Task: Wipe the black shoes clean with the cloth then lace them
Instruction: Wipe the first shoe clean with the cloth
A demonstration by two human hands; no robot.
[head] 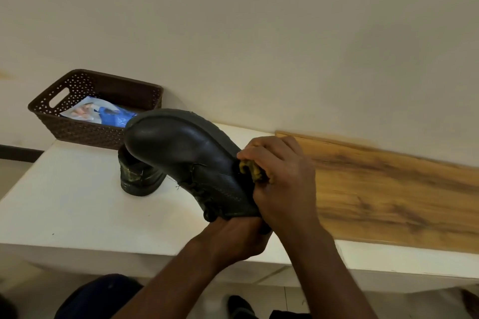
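Yellow cloth point(252, 169) in right hand point(282, 181), black shoe point(186, 155) in left hand point(238, 238).

No text to call here: nothing readable anywhere in view. The packet point(103, 114) lying in the brown basket point(77, 127) at the far left of the desk point(77, 210) shows blue and white print with a picture on it, but any lettering is too blurred to make out. The black shoe point(186, 158) held up in the middle carries no legible brand or number on the leather that shows, and neither does the second shoe point(140, 179) standing behind it.
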